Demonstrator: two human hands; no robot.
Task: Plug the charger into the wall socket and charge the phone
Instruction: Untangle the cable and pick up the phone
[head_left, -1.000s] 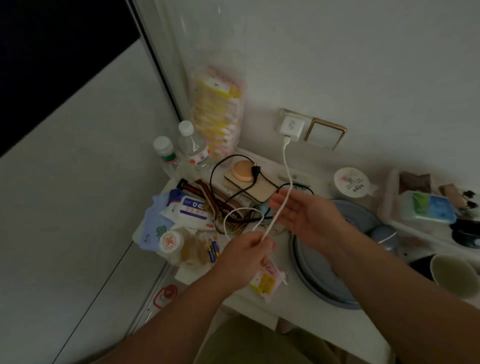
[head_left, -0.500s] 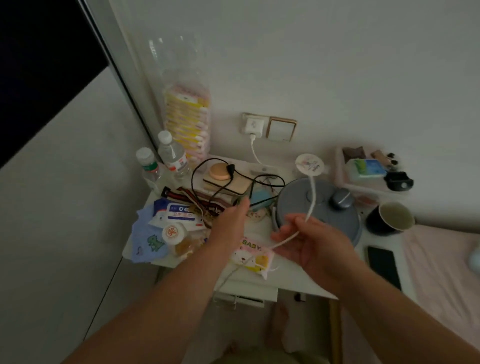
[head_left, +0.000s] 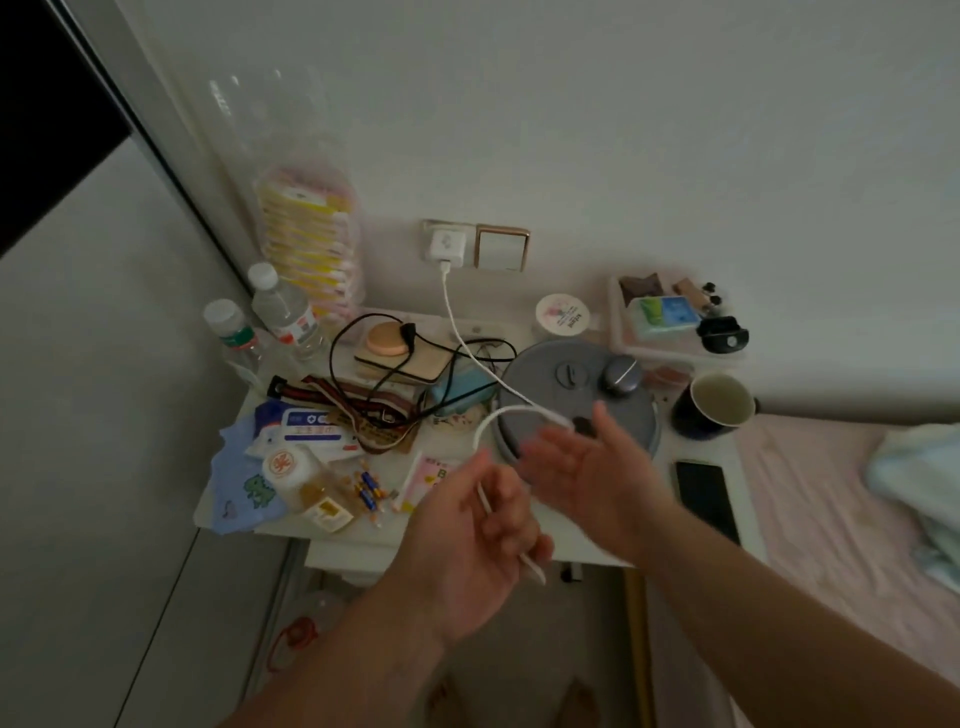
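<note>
A white charger (head_left: 444, 246) sits plugged in the wall socket (head_left: 430, 228) above the cluttered bedside table (head_left: 467, 545). Its white cable (head_left: 462, 338) runs down over the table and loops toward my hands. My left hand (head_left: 467, 525) is closed around the cable near its free end, and the white plug tip pokes out below the fingers. My right hand (head_left: 582, 462) is blurred, fingers spread, touching the cable loop above the grey round lid. The dark phone (head_left: 707, 496) lies flat at the table's right edge, right of both hands.
A grey round appliance (head_left: 576, 395) fills the table's middle, with a dark mug (head_left: 711, 405) to its right. Water bottles (head_left: 283, 312), a black cable (head_left: 384, 364), packets and a tray (head_left: 670, 312) crowd the rest. A pink bed (head_left: 841, 519) lies on the right.
The view has pulled back slightly. My left hand has moved toward me and now grips the cable near its plug end. My right hand has opened and moved over the grey appliance.
</note>
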